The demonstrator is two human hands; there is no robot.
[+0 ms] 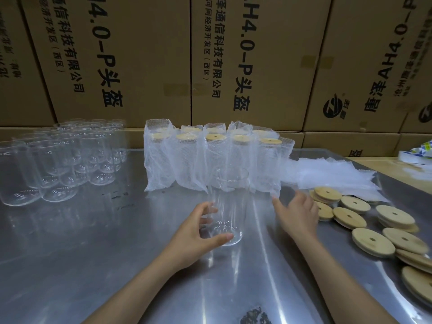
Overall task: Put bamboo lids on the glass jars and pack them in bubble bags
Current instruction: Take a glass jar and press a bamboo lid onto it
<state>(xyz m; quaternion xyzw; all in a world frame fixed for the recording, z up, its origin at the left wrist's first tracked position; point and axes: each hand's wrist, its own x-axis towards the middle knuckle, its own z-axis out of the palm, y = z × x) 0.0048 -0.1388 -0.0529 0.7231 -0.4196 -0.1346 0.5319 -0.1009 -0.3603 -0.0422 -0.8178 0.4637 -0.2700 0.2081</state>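
Observation:
A clear, lidless glass jar stands upright on the steel table in front of me. My left hand curls around its lower part, thumb in front and fingers behind. My right hand hovers just right of the jar, fingers straight, holding nothing, close to the bamboo lids scattered at the right. Behind the jar stand several lidded jars wrapped in bubble bags. A flat stack of empty bubble bags lies behind the lids.
Several bare glass jars stand grouped at the back left. Cardboard boxes wall off the back. The steel table has an edge at the right, with a roll of tape beyond it.

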